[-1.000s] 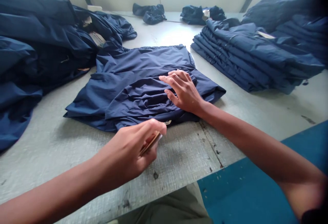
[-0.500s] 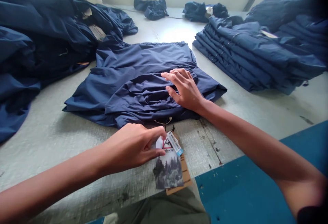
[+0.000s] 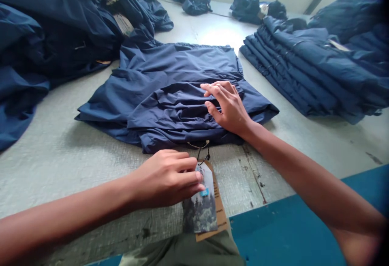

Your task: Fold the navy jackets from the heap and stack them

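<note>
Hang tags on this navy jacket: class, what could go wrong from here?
The tags hang past the table edge on a thin cord, so a tug from the left hand could snap it. The right hand pressing the jacket might flatten its gathered wrinkles into creases.

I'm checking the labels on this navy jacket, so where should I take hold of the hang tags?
Probably the lower end of the forest-print card tag, coming from the near table edge. That end is uncovered and seems to reach the edge, while the left hand covers its upper part. The thin cord looks too fine to pinch.
</note>
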`<action>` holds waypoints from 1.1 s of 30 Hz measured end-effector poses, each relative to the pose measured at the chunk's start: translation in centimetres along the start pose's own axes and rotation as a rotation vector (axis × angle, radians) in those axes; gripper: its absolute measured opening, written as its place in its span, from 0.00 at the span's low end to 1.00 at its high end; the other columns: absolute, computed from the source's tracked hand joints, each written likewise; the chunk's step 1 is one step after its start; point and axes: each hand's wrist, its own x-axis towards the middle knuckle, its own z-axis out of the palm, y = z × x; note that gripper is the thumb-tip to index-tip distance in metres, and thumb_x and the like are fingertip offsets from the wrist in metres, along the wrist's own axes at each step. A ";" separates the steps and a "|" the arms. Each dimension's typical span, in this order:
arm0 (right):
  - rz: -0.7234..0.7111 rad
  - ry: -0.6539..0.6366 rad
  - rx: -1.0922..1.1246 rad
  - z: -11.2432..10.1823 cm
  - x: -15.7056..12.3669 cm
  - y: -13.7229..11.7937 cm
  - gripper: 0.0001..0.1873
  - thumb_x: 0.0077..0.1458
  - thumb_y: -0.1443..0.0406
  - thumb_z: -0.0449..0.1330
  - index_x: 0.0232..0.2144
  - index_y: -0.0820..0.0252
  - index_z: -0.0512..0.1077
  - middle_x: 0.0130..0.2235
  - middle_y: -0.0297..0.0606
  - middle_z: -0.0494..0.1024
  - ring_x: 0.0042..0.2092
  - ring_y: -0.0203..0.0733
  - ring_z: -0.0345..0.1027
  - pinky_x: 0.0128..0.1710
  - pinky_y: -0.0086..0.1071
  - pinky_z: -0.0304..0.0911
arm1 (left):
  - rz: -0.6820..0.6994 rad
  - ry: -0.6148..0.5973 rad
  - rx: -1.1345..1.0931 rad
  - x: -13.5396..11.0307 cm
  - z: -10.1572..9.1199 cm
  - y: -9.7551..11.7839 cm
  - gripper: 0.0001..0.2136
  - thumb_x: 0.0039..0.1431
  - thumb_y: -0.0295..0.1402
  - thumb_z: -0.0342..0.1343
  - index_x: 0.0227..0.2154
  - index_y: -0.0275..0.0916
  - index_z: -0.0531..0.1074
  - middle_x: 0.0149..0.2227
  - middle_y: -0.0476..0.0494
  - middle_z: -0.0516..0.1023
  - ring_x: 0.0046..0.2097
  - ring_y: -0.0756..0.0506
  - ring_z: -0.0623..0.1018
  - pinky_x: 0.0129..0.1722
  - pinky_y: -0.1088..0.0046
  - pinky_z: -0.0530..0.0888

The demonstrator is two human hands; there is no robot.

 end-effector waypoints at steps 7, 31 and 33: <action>0.010 0.009 0.041 0.0 -0.1 0.0 0.27 0.67 0.67 0.55 0.67 0.50 0.64 0.50 0.41 0.80 0.58 0.53 0.66 0.62 0.55 0.61 | 0.034 0.023 -0.064 0.0 -0.5 -0.1 0.09 0.72 0.34 0.56 0.33 0.40 0.75 0.28 0.48 0.73 0.29 0.48 0.68 0.29 0.69 0.64; 0.017 -0.004 0.079 -0.7 -0.1 -0.4 0.20 0.69 0.65 0.54 0.60 0.51 0.71 0.46 0.39 0.81 0.53 0.51 0.70 0.60 0.52 0.62 | -0.021 -0.186 0.049 -0.4 0.0 0.2 0.16 0.72 0.50 0.54 0.52 0.46 0.75 0.40 0.43 0.76 0.37 0.45 0.73 0.35 0.69 0.69; -0.003 -0.036 0.114 -0.9 -0.1 -0.5 0.18 0.68 0.65 0.54 0.58 0.51 0.73 0.46 0.39 0.81 0.51 0.50 0.71 0.58 0.50 0.63 | -0.062 -0.184 0.047 -0.3 -0.1 0.2 0.21 0.70 0.55 0.53 0.52 0.46 0.76 0.41 0.41 0.75 0.38 0.44 0.73 0.35 0.69 0.69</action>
